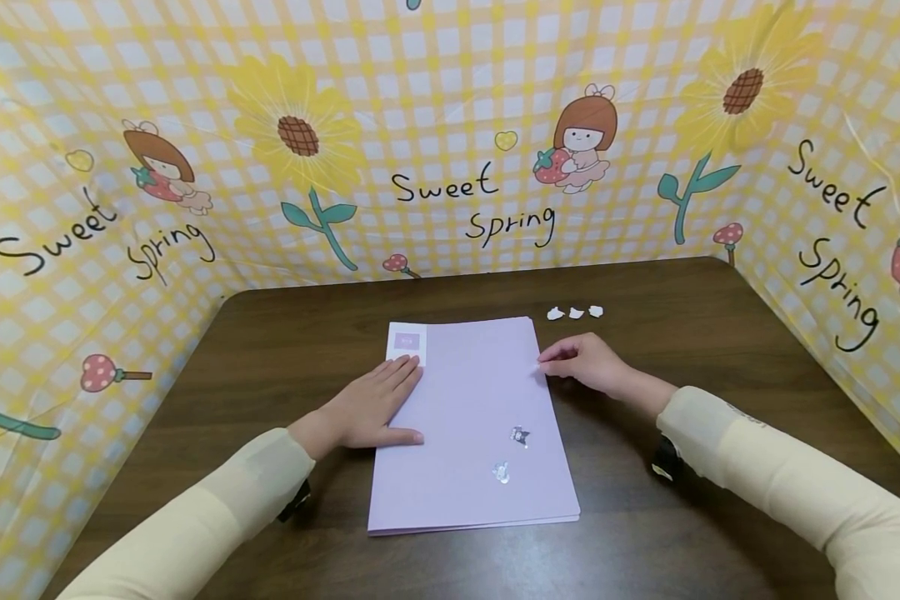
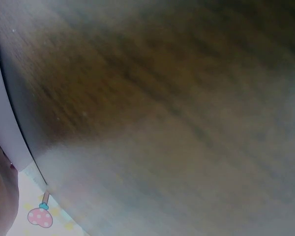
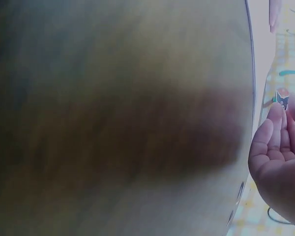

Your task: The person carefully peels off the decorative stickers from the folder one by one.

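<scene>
A lilac folder (image 1: 472, 400), possibly a thin booklet, lies on the table with a white label (image 1: 418, 333) at its upper left corner. My left hand (image 1: 375, 404) rests on its left side, fingers straight over the label's lower edge and thumb spread. Beside the right edge, my right hand (image 1: 588, 364) pinches a small sticker (image 3: 281, 101) between thumb and fingers; its dark figure shows in the right wrist view. On the lower right of the cover are a dark shiny sticker (image 1: 520, 436) and a pale silvery sticker (image 1: 501, 472).
Three crumpled white scraps (image 1: 575, 313) lie in a row beyond the folder's upper right corner. The brown wood table (image 1: 285, 333) is enclosed on its far, left and right sides by a yellow checked cloth (image 1: 450, 100). The left wrist view shows mostly blurred tabletop.
</scene>
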The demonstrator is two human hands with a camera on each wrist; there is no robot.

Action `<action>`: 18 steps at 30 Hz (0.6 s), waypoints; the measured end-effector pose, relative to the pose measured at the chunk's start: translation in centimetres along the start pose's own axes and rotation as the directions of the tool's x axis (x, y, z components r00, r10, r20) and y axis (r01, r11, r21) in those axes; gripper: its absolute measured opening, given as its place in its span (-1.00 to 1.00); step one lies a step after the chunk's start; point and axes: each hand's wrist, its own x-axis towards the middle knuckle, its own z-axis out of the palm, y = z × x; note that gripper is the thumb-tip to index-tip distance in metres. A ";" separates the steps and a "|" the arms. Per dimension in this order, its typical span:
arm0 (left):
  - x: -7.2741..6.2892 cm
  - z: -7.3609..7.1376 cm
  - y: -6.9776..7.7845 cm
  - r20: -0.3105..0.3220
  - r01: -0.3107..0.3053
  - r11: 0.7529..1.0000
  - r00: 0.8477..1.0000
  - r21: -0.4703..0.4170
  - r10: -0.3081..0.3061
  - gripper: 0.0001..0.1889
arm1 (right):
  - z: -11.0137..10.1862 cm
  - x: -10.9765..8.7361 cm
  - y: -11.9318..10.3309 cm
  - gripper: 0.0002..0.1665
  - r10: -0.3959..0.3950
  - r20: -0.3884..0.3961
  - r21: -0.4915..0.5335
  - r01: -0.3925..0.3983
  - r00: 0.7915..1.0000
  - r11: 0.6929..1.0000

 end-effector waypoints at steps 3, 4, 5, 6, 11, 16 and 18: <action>0.0 0.0 0.0 -0.002 0.000 1.000 1.000 0.000 0.000 0.12 | -0.7 0.1 0.3 -0.75 0.020 -0.014 0.002 -0.020 1.000 1.000; 0.0 0.0 0.0 -0.004 0.000 1.000 1.000 0.000 0.000 0.12 | -0.9 0.1 0.4 -0.74 0.024 -0.019 0.003 -0.024 1.000 1.000; 0.0 0.1 0.0 -0.005 0.001 1.000 1.000 0.001 -0.001 0.12 | -1.2 0.2 0.5 -0.75 0.028 -0.025 0.002 -0.028 0.999 1.000; 0.0 0.1 0.0 -0.008 0.000 1.000 1.000 -0.001 0.000 0.11 | -1.5 0.2 0.6 -0.75 0.030 -0.028 0.000 -0.030 0.999 1.000; -0.1 0.1 0.0 -0.011 0.000 1.000 1.000 -0.003 0.000 0.11 | -2.9 0.5 1.2 -0.76 0.050 -0.055 0.020 -0.049 0.997 0.999; 0.0 0.1 0.1 -0.004 0.005 1.000 1.000 -0.002 -0.005 0.12 | -4.5 0.7 2.0 -0.71 0.063 -0.093 0.079 -0.056 0.994 0.995; 0.0 0.1 0.1 -0.003 0.006 1.000 1.000 -0.002 -0.006 0.12 | -5.2 0.8 2.4 -0.70 0.068 -0.115 0.093 -0.057 0.991 0.994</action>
